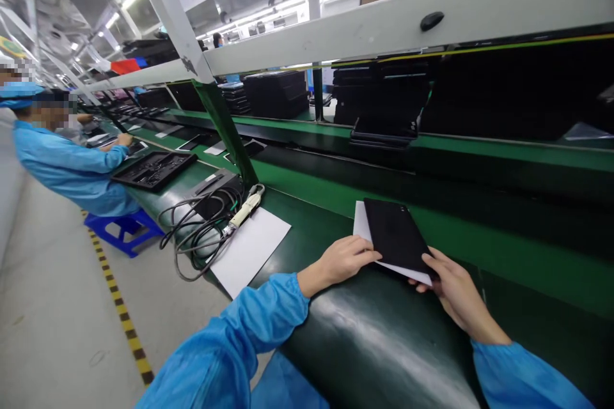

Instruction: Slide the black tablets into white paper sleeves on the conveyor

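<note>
A flat black panel like a tablet [396, 233], with small marks near its far right corner, lies over a white sheet of paper [362, 223] above the green bench. My right hand [453, 284] pinches the near right corner, thumb on top and fingers beneath the sheet. At the near left edge, the closed fingers of my left hand [343, 260] grip the panel and the sheet. The sheet sticks out along the left and near sides of the panel.
Left of my hands, an electric screwdriver [244, 209] with coiled cables rests on another white sheet [261, 249]. Beyond are a green post [225, 131] and a black tray [156, 169]. Dark panels [384, 102] are stacked behind. A co-worker in blue [71, 163] sits at far left.
</note>
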Available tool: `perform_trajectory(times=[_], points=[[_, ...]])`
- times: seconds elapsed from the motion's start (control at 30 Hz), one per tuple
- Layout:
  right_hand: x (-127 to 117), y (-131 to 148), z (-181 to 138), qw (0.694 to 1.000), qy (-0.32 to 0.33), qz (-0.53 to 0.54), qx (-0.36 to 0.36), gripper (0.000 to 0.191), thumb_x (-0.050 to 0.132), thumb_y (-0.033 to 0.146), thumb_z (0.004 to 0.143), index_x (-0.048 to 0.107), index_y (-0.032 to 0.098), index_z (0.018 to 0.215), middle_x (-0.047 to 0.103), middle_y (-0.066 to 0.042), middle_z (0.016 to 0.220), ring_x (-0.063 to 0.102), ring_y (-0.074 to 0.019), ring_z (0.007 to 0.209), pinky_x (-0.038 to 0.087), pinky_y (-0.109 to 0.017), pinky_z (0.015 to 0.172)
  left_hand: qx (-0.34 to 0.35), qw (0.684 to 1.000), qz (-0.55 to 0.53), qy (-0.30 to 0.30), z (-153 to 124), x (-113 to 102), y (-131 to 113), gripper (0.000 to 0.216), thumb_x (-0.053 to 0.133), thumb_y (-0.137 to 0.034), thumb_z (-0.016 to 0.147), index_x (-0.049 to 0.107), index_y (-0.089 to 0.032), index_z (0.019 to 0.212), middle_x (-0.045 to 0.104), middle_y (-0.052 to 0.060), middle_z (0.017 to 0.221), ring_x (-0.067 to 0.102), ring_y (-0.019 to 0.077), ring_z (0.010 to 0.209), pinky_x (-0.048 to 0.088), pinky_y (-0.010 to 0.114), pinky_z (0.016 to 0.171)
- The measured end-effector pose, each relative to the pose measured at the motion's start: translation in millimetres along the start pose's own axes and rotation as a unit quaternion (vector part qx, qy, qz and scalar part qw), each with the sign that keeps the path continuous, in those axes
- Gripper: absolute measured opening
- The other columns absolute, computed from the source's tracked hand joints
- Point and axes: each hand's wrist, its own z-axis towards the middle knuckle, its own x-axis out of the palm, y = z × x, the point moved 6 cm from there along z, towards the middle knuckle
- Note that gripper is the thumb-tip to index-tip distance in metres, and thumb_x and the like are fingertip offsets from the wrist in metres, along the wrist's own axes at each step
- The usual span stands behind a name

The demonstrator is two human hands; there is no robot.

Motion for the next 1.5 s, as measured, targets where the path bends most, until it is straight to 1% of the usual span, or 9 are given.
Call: perform_trajectory(times=[0.1,0.23,0.4,0.5,0.7,0.97,1.1,1.3,1.5], points=[[-16.4,3.9,1.4,0.998,-0.051,0.01,-0.022,0.055,0.08,0.032,0.052,0.068,0.018,0.104,0.067,-0.005,0.072,0.058,-0.0185,0.049,0.048,-0.028,0.034,-0.01,0.999,-0.008,0.039,2.1,-1.4,4.0,0.04,0.032,-0.013,0.105,0.071,-0.019,0.115,0.068,0.007,0.106,0.063,0.0124,0.099,0.053,0.025,0.09],[-50.4,7.3,4.2,0.984,-0.15,0.07,-0.062,0.034,0.081,0.03,0.059,0.069,0.02,0.089,0.067,-0.009,0.084,0.058,-0.0141,0.057,0.052,-0.022,0.043,-0.118,0.982,0.005,0.146,2.0,0.1,23.9,0.037,0.036,-0.007,0.099,0.066,-0.015,0.12,0.065,0.009,0.111,0.063,0.0173,0.103,0.055,0.03,0.093],[-60.3,5.9,6.5,0.985,-0.097,0.126,-0.067,0.037,0.087,0.049,0.069,0.068,0.02,0.082,0.066,-0.013,0.094,0.057,-0.0125,0.063,0.052,-0.023,0.05,-0.197,0.956,-0.011,0.219,-1.4,5.4,32.2,0.033,0.034,-0.025,0.106,0.063,-0.016,0.12,0.063,0.009,0.113,0.066,0.0221,0.104,0.057,0.037,0.09],[-52.4,0.0,-1.6,0.986,-0.091,0.138,0.004,0.045,0.089,0.055,0.064,0.067,0.021,0.084,0.068,-0.009,0.101,0.055,-0.0115,0.062,0.053,-0.022,0.047,-0.231,0.949,-0.05,0.211,-2.8,8.2,34.5,0.034,0.034,-0.031,0.108,0.064,-0.016,0.117,0.065,0.008,0.111,0.067,0.0217,0.103,0.056,0.035,0.088],[-32.2,0.6,-15.7,0.985,-0.066,0.154,0.032,0.055,0.094,0.028,0.046,0.066,0.024,0.093,0.068,-0.002,0.118,0.064,-0.014,0.078,0.062,-0.024,0.056,-0.304,0.937,-0.12,0.128,-7.4,1.8,59.2,0.029,0.041,-0.024,0.105,0.066,-0.012,0.095,0.067,0.009,0.101,0.065,0.0183,0.096,0.05,0.029,0.088],[-30.4,-8.0,-29.6,0.982,-0.056,0.179,0.029,0.059,0.098,0.012,0.028,0.064,0.017,0.076,0.06,0.004,0.076,0.046,-0.0048,0.054,0.041,-0.014,0.035,-0.452,0.879,-0.151,0.037,-22.1,-12.4,94.8,0.015,0.073,-0.026,0.086,0.065,-0.014,0.08,0.069,0.004,0.091,0.06,0.0134,0.08,0.04,0.024,0.073],[-26.5,-12.3,-33.8,0.972,-0.066,0.224,0.034,0.052,0.096,0.015,0.035,0.068,0.017,0.08,0.067,0.002,0.081,0.051,-0.0064,0.054,0.045,-0.014,0.038,-0.455,0.865,-0.206,0.047,-22.6,-6.4,93.2,0.03,0.073,-0.036,0.085,0.059,-0.013,0.071,0.061,0.0,0.069,0.052,0.0104,0.067,0.034,0.023,0.067],[-26.6,-17.6,-33.1,0.969,-0.098,0.219,0.066,0.031,0.075,0.015,0.069,0.072,0.018,0.1,0.075,-0.006,0.105,0.074,-0.0223,0.086,0.065,-0.027,0.066,-0.404,0.876,-0.259,0.051,-17.5,-3.1,87.8,0.043,0.05,-0.041,0.096,0.052,-0.012,0.064,0.049,-0.001,0.057,0.045,0.0086,0.06,0.031,0.023,0.063],[-30.4,-22.8,-32.1,0.97,-0.104,0.2,0.086,0.022,0.07,0.015,0.08,0.072,0.018,0.101,0.076,-0.008,0.098,0.076,-0.0256,0.088,0.066,-0.035,0.08,-0.438,0.792,-0.395,0.159,-21.4,6.0,77.9,0.025,0.047,-0.035,0.094,0.055,-0.015,0.082,0.054,-0.001,0.051,0.055,0.0133,0.049,0.042,0.022,0.054]])
